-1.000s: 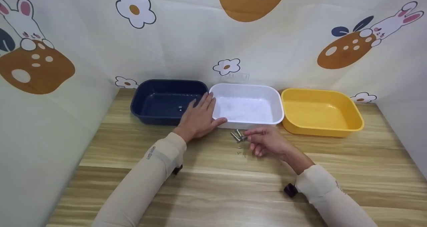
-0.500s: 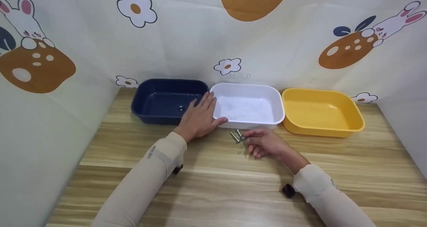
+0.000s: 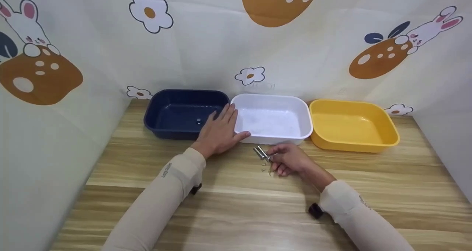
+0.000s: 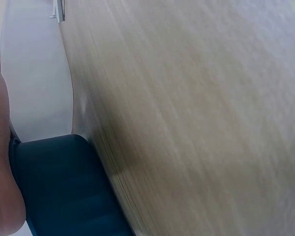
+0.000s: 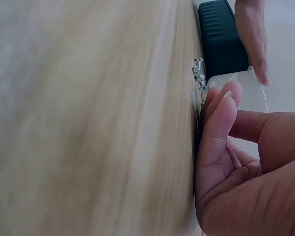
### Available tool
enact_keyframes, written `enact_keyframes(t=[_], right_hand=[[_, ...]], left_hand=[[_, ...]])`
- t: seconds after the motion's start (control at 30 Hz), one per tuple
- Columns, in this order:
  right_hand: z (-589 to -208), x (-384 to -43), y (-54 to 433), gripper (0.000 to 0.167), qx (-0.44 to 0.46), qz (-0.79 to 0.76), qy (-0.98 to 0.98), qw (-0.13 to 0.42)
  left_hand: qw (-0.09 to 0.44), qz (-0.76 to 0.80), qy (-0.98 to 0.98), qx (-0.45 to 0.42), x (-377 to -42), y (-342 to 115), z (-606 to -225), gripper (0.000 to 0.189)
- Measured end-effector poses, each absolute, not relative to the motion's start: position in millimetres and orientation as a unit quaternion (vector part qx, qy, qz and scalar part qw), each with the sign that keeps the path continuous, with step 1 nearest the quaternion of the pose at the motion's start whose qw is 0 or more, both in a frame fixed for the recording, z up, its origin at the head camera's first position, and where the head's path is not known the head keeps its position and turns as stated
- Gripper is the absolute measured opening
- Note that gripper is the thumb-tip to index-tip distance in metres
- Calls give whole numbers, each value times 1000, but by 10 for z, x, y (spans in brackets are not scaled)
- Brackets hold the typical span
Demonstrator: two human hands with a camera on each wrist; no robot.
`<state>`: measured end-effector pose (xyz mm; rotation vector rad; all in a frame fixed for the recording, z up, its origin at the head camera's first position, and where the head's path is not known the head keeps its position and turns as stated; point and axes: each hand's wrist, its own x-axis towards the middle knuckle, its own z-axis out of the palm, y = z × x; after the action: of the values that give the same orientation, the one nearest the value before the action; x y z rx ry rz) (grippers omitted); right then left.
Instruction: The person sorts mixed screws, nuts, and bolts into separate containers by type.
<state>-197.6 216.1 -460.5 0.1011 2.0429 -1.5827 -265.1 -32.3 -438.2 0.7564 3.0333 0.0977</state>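
Note:
My left hand [image 3: 217, 131] lies with straight fingers across the neighbouring rims of the navy bin [image 3: 166, 133] and the white bin [image 3: 273, 138], thumb on the white bin's front rim. Just in front of the white bin, two silver bolts [image 3: 258, 153] lie side by side on the table. My right hand [image 3: 291, 159] has thumb and forefinger at the head end of the nearer bolt, pinching it; the other fingers are curled. In the right wrist view, the fingertips [image 5: 228, 101] partly hide the bolts [image 5: 198, 73]. Several tiny screws [image 3: 263, 170] lie beside these fingers.
A yellow bin [image 3: 354, 146] stands right of the white one, all three in a row against the patterned backdrop [image 3: 206, 52]. Inside the navy bin is a small shiny metal piece [image 3: 198, 121]. The wood-grain table [image 3: 236, 214] stretches towards me.
My right hand has shifted slightly left and down, and the bolt at its fingertips has swung closer alongside the other bolt. My left hand stays on the bin rims.

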Motion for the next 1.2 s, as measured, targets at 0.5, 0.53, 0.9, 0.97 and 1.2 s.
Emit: enact_keyframes(t=[0.5, 0.53, 0.9, 0.97, 1.2], right_hand=[[-4602, -1940, 2114, 20, 30, -560, 785, 263], [-4601, -1939, 2113, 20, 32, -559, 786, 262], [-4604, -1951, 2136, 20, 32, -559, 782, 274], [-4603, -1949, 2139, 20, 31, -559, 783, 272], [-4588, -1935, 2148, 20, 31, -559, 785, 266]], left_hand=[[9, 28, 969, 244, -2648, -338, -4392, 102], [9, 27, 969, 244, -2647, -338, -4391, 102], [7, 34, 970, 241, -2644, -320, -4390, 97], [6, 37, 970, 240, -2642, -322, -4389, 96], [4, 31, 970, 242, -2644, -323, -4383, 97]])
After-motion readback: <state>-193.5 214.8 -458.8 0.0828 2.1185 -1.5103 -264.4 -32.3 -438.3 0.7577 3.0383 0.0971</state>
